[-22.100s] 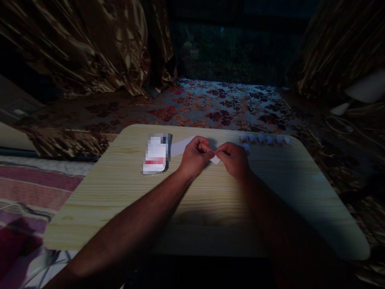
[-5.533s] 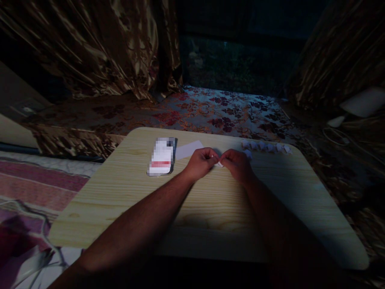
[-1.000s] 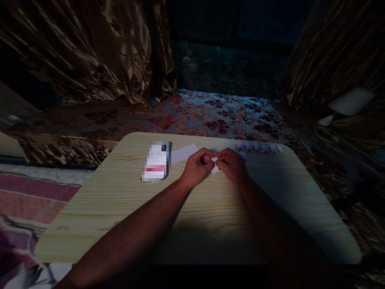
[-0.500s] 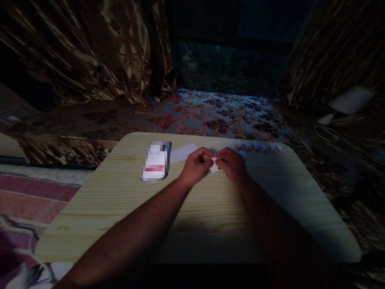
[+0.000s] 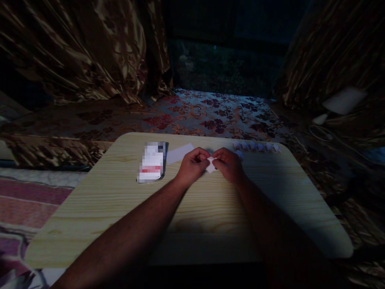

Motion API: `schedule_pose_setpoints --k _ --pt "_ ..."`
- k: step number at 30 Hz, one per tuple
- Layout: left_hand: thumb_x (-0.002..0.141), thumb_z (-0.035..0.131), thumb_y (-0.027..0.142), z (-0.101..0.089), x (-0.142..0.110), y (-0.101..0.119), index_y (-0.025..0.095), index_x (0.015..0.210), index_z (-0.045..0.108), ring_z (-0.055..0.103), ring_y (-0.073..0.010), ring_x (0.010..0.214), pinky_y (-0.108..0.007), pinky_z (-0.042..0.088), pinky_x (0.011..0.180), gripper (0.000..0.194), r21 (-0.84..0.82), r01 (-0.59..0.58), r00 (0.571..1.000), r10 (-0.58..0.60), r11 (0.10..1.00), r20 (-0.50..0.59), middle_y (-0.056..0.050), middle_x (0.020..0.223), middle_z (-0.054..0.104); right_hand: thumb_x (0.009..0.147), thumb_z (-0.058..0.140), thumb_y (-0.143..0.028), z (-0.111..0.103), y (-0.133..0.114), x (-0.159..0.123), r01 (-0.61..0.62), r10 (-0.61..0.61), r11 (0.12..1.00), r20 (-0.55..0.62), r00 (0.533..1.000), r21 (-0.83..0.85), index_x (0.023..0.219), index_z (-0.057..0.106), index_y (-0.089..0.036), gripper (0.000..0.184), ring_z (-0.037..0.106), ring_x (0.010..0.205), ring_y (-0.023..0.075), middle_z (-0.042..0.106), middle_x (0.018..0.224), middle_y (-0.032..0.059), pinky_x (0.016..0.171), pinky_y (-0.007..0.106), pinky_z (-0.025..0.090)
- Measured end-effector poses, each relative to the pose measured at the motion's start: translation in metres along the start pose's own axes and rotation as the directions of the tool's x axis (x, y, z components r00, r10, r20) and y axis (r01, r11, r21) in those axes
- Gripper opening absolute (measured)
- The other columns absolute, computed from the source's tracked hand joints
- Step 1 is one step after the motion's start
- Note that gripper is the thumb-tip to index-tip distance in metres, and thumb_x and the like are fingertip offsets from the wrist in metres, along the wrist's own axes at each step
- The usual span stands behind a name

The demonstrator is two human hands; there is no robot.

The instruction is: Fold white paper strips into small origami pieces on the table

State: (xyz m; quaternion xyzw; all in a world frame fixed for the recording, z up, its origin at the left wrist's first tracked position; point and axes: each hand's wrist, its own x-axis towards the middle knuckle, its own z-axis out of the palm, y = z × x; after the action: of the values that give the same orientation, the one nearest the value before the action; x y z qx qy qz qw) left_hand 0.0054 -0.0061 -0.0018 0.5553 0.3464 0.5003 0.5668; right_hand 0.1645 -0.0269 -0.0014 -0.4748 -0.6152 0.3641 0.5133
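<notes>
A small white piece of paper (image 5: 211,165) is pinched between both hands above the wooden table. My left hand (image 5: 194,165) grips its left side with thumb and fingers closed. On the right side, my right hand (image 5: 227,163) holds it the same way, the fingertips of both hands nearly meeting. Part of the paper is hidden behind the fingers. Just beyond my left hand lies a flat white paper strip (image 5: 179,153). Several small folded white paper pieces (image 5: 255,146) sit in a row past my right hand, with one more piece (image 5: 239,154) right beside that hand.
The pale wooden table (image 5: 120,200) carries a blurred white and red phone-like object (image 5: 151,162) at left. Behind it is a ledge with a flowered cloth (image 5: 210,112), between patterned curtains (image 5: 120,52). A white lamp (image 5: 344,100) with a cord stands at right; striped bedding (image 5: 27,196) lies at left.
The whole view has shifted slightly, so the table and things on it appear a little further left. Both hands keep their pinch on the paper, with almost no other visible movement.
</notes>
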Motion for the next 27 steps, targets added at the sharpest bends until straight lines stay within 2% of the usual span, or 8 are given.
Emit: schedule_pose_setpoints --k 10,19,27 --pt "0.067 0.072 0.016 -0.0017 0.0012 -0.0026 0.017 0.080 0.064 0.044 -0.0072 0.049 -0.021 0.033 0.049 0.015 0.020 0.011 1.000 -0.011 1.000 0.001 0.006 0.058 0.057 0.074 0.062 -0.020 0.0013 0.0044 0.0001 0.031 -0.031 1.000 -0.010 0.999 0.002 0.085 0.061 -0.021 0.012 0.049 0.051 0.0103 0.056 0.061 -0.0058 0.048 0.023 0.033" --pt "0.068 0.072 0.017 0.0030 -0.0018 0.0012 0.016 0.081 0.065 0.052 -0.0086 0.053 -0.022 0.039 0.053 0.015 0.047 0.009 1.000 -0.010 0.999 0.026 0.003 0.061 0.062 0.069 0.064 -0.020 0.0003 0.0018 0.0004 -0.024 0.021 0.999 -0.069 0.997 -0.038 0.078 0.061 -0.021 0.010 0.054 0.051 0.0126 0.061 0.058 -0.0047 0.049 0.024 0.038" --pt "0.068 0.072 0.016 0.0003 0.0002 -0.0026 0.017 0.079 0.065 0.048 -0.0076 0.051 -0.021 0.036 0.052 0.013 -0.019 -0.007 1.000 0.008 1.000 0.015 0.005 0.059 0.060 0.070 0.065 -0.022 0.0017 0.0012 0.0001 0.008 -0.008 1.000 -0.072 0.997 -0.008 0.079 0.064 -0.021 0.008 0.057 0.054 0.0128 0.063 0.060 -0.0041 0.052 0.024 0.041"
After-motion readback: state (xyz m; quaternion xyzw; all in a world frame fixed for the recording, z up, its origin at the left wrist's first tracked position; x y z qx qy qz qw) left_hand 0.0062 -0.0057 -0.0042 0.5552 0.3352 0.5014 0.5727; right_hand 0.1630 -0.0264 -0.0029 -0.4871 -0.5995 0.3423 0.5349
